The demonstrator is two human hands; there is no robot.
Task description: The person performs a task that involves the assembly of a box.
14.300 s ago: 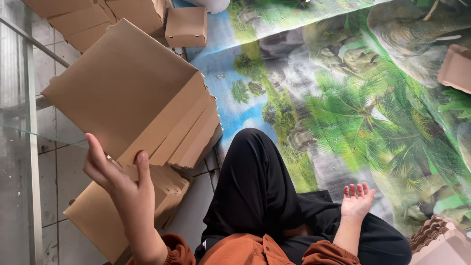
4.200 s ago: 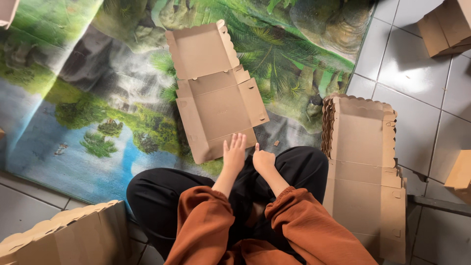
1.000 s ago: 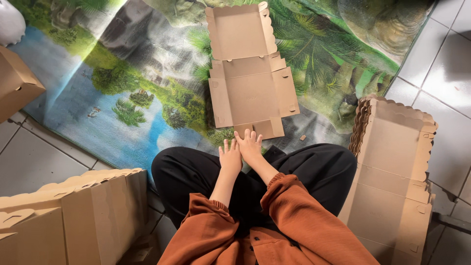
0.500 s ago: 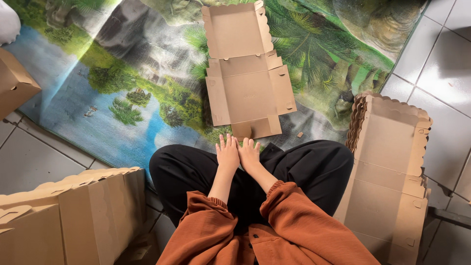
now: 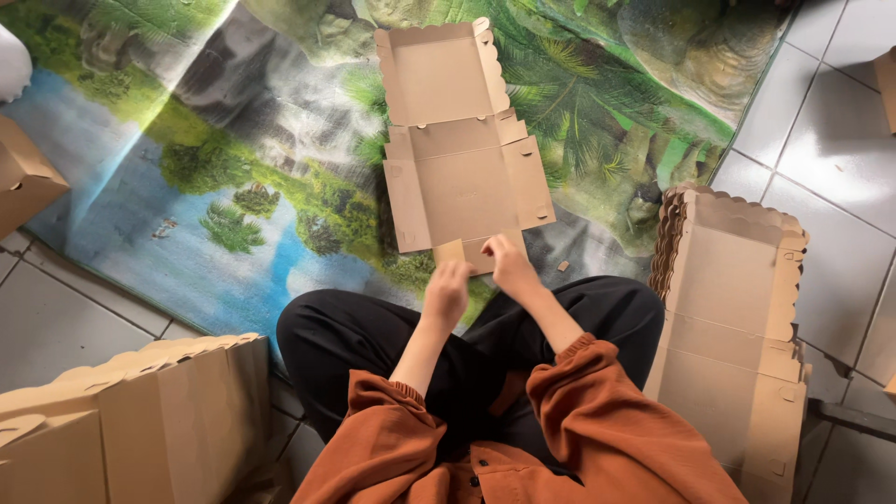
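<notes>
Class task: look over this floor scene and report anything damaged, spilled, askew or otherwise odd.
Nothing looks damaged or spilled. The flat box blank lies slightly askew on the landscape mat, both hands, left hand and right hand, at its near edge.

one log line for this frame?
left hand: on box blank flap | right hand: on blank's edge | blank: flat on mat

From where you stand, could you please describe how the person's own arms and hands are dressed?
Both arms wear loose rust-orange sleeves with gathered, elasticated cuffs. The left sleeve is pushed up above the forearm; the right sleeve ends nearer the wrist. The left hand and right hand are bare: no gloves, and no rings or watch can be made out. Small dark buttons show on the garment's front.
</notes>
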